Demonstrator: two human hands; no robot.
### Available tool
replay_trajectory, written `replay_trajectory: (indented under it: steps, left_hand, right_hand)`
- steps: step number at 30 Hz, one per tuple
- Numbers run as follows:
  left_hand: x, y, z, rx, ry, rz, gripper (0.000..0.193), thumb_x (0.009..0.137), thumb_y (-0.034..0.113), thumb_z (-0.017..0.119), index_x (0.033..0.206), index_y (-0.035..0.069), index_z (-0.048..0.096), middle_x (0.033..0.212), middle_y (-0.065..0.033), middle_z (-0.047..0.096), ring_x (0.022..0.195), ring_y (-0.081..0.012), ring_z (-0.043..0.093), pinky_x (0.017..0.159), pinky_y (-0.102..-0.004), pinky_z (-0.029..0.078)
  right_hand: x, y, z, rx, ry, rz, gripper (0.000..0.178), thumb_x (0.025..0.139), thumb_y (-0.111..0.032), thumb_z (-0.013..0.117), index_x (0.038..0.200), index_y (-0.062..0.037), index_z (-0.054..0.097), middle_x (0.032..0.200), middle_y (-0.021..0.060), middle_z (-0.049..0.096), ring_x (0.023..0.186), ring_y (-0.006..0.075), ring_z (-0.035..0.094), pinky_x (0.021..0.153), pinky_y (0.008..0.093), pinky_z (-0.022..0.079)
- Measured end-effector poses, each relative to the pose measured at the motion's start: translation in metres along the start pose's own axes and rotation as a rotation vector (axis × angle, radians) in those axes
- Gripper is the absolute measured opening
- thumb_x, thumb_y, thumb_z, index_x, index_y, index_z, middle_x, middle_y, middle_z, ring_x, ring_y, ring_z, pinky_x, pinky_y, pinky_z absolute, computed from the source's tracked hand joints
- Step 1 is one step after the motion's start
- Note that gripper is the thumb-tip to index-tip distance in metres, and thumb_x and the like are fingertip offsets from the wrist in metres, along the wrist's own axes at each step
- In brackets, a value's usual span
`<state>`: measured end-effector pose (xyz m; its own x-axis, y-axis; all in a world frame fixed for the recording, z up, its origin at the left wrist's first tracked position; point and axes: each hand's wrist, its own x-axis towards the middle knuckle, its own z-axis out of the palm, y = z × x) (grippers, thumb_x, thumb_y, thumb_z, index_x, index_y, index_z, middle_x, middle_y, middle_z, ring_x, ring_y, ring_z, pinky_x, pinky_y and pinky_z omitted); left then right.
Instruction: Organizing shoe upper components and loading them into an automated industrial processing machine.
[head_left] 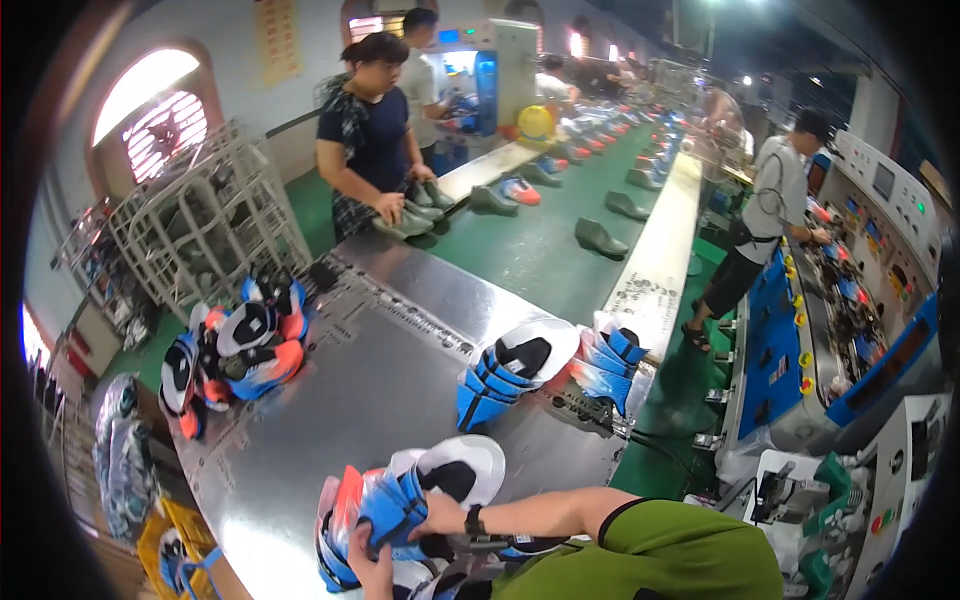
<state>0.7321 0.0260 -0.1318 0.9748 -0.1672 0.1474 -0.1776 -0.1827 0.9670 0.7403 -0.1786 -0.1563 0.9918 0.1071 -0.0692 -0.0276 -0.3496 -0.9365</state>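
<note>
At the near edge of the metal table, a blue shoe upper [393, 505] with dark bands is between my two hands. My left hand [372, 568] grips its lower end, thumb against the dark strap. My right hand [440, 516], with a dark watch on the wrist, closes on its right side; part of the fingers is hidden behind it. Beside it on the left lean orange-and-blue shoe uppers [340, 500]. Just beyond my right hand lies a white upper with a black opening [475, 468]. More pieces lie partly hidden under my right forearm.
Nested blue uppers [490, 385] and a white-and-blue bundle [612, 362] sit farther along the metal table [360, 400]. A heap of orange, blue and black uppers [240, 345] lies left. Beyond, a green conveyor [540, 235] carries shoe lasts; a person handles some. Machines stand right.
</note>
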Motion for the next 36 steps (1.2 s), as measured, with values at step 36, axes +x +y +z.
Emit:
replay_trajectory:
  steps: [36]
  left_hand:
    - [0.036,-0.057,0.039,-0.645,0.099,-0.587,0.041,0.081,-0.006,0.041,0.118,0.010,0.043,0.107,-0.0087,0.055,0.101,-0.0197,0.052,0.083,-0.0377,0.046]
  right_hand:
    - [0.003,-0.071,-0.174,-0.905,0.349,-0.256,0.072,0.045,-0.033,0.082,0.098,0.0028,0.051,0.079,0.0186,0.060,0.075,0.0333,0.058,0.074,0.0368,0.044]
